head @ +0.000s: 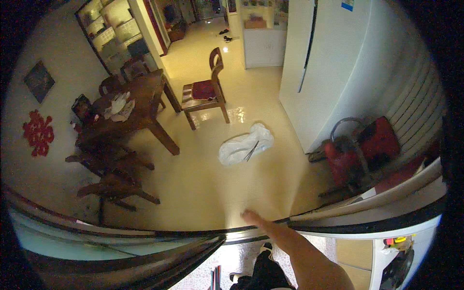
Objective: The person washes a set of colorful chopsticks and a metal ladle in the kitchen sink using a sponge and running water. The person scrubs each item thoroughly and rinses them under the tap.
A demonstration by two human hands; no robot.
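Observation:
My right hand [251,217] reaches forward over the doorway threshold [246,235], arm stretched out. It looks small and blurred, and its finger position is unclear. On the tiled floor beyond it lies a crumpled white plastic bag [237,145]. A few thin dark sticks [253,150] rest across the bag, apart from my hand. My left hand is out of view. At the bottom edge, a bundle of several slim coloured rods [215,277] stands up beside my leg; whatever supports it is hidden.
A wooden dining table [145,85] and a chair [203,103] with a red cushion stand ahead on the left. At right are a white refrigerator [326,54] and a red appliance with a hose [340,159]. Dark wooden chairs [119,174] sit by the left wall.

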